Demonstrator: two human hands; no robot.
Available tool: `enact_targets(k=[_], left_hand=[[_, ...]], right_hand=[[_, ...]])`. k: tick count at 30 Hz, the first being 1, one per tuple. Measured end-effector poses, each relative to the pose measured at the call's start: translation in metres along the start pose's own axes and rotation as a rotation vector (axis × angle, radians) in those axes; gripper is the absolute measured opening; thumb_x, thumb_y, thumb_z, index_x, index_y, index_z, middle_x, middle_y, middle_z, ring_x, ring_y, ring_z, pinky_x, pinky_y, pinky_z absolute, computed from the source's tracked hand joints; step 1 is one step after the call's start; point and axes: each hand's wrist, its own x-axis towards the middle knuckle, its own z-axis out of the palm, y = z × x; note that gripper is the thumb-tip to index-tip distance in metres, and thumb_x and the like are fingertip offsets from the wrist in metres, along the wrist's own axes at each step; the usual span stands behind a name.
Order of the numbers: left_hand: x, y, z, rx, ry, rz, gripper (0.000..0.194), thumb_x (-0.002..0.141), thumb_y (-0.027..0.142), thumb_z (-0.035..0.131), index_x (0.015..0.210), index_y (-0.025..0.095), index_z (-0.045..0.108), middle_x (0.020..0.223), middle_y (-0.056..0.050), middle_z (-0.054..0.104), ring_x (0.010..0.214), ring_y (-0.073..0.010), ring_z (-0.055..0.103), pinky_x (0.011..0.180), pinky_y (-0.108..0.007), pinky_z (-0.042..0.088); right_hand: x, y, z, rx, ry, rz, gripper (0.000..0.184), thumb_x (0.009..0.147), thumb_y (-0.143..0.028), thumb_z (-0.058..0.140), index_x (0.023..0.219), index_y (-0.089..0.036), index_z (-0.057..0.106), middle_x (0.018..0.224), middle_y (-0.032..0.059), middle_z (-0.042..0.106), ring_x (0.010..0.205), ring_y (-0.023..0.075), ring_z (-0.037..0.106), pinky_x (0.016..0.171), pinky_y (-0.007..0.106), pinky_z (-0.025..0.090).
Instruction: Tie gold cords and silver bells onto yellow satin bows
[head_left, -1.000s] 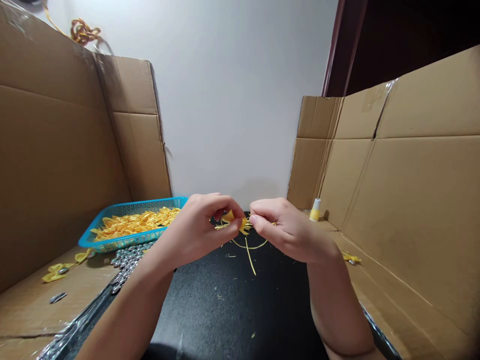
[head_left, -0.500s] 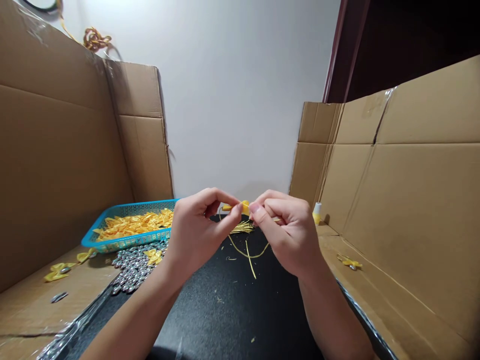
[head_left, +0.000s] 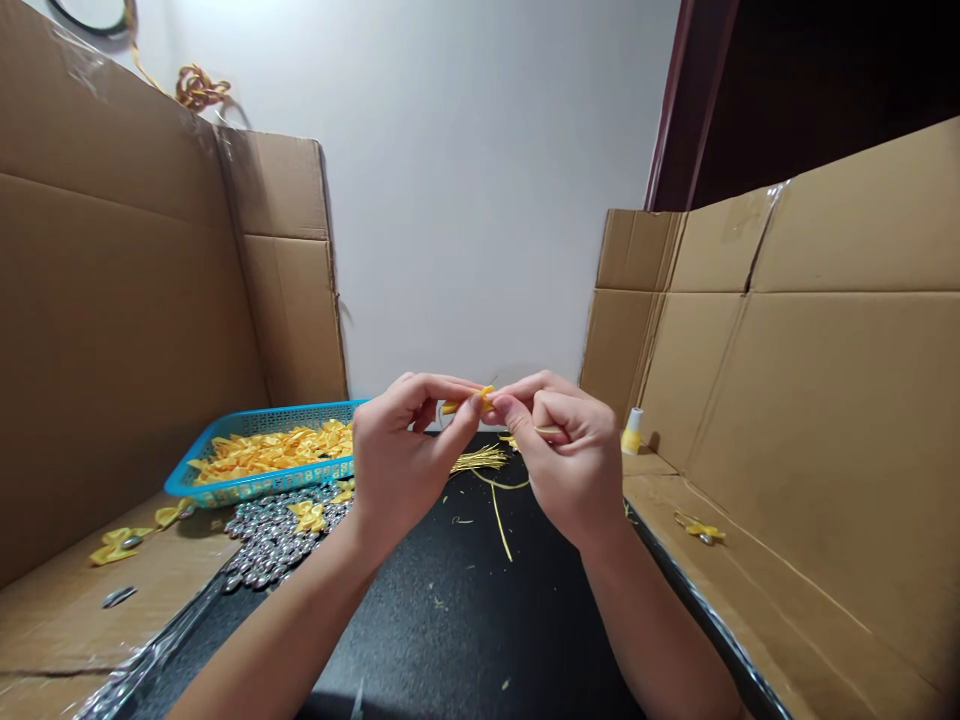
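My left hand (head_left: 405, 455) pinches a small yellow ribbon bow (head_left: 487, 395) between thumb and fingers, above the far part of the black work surface (head_left: 480, 620). My right hand (head_left: 574, 460) is closed beside it, its thumb and forefinger meeting the bow. A thin yellow cord (head_left: 552, 430) runs through the curled fingers of that hand. Fingertips hide most of the bow and the spot where the cord meets it. Beyond and below the hands lies a bundle of cut yellow cords (head_left: 484, 459), with one loose strand (head_left: 501, 520) nearer me.
A blue basket (head_left: 262, 484) of yellow ribbon bows stands at left, behind a spread of silvery beads (head_left: 262, 545). Cardboard walls (head_left: 840, 400) rise on both sides. At right are a white-and-yellow glue-like bottle (head_left: 633, 432) and a bow with a bead (head_left: 701, 530).
My hands have come closer together, with the fingertips now meeting over the bow. The cord loop hanging below them has shrunk, and a thin end now sticks up above the bow.
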Motion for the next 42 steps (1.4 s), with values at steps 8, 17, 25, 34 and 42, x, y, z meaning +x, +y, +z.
enact_targets(k=[8, 17, 25, 34, 42], left_hand=[[0.003, -0.008, 0.003, 0.048, -0.101, -0.001, 0.011, 0.084, 0.027, 0.064, 0.078, 0.018, 0.067, 0.07, -0.003, 0.07, 0.056, -0.0112, 0.055, 0.048, -0.025, 0.04], [0.001, -0.013, 0.005, -0.066, -0.116, 0.067, 0.011, 0.086, 0.021, 0.063, 0.076, 0.021, 0.058, 0.105, -0.007, 0.074, 0.084, -0.0176, 0.064, 0.067, -0.034, 0.047], [0.003, -0.015, 0.004, -0.121, -0.144, 0.082, 0.013, 0.085, 0.017, 0.062, 0.075, 0.022, 0.054, 0.106, -0.008, 0.072, 0.091, -0.0198, 0.064, 0.075, -0.038, 0.05], [0.006, -0.022, 0.009, -0.199, -0.089, 0.175, 0.021, 0.078, 0.008, 0.062, 0.069, 0.022, 0.048, 0.091, -0.004, 0.074, 0.07, -0.0139, 0.063, 0.058, -0.029, 0.046], [0.01, -0.027, 0.009, -0.351, -0.045, 0.28, 0.019, 0.071, 0.004, 0.065, 0.065, 0.019, 0.057, 0.078, -0.004, 0.071, 0.066, -0.0121, 0.064, 0.052, -0.023, 0.049]], right_hand=[[0.005, 0.011, -0.002, 0.015, 0.002, 0.063, 0.052, 0.086, -0.018, 0.06, 0.052, -0.021, 0.021, 0.071, 0.0028, 0.063, 0.065, 0.0115, 0.06, 0.056, 0.028, 0.046], [0.007, 0.007, -0.008, -0.016, -0.026, 0.007, 0.053, 0.087, -0.017, 0.06, 0.053, -0.02, 0.019, 0.072, 0.0017, 0.062, 0.062, 0.0097, 0.056, 0.054, 0.026, 0.042], [0.007, 0.009, -0.007, 0.035, -0.041, 0.006, 0.052, 0.086, -0.014, 0.059, 0.052, -0.02, 0.02, 0.073, 0.0014, 0.061, 0.068, 0.0107, 0.06, 0.056, 0.026, 0.042], [0.009, 0.012, -0.006, 0.123, -0.077, 0.087, 0.051, 0.083, -0.013, 0.061, 0.051, -0.019, 0.022, 0.071, 0.0011, 0.062, 0.059, 0.0076, 0.05, 0.052, 0.024, 0.038], [0.008, 0.013, -0.006, 0.187, -0.101, 0.146, 0.052, 0.083, -0.018, 0.062, 0.052, -0.02, 0.021, 0.073, 0.0032, 0.067, 0.059, 0.0088, 0.053, 0.053, 0.025, 0.041]])
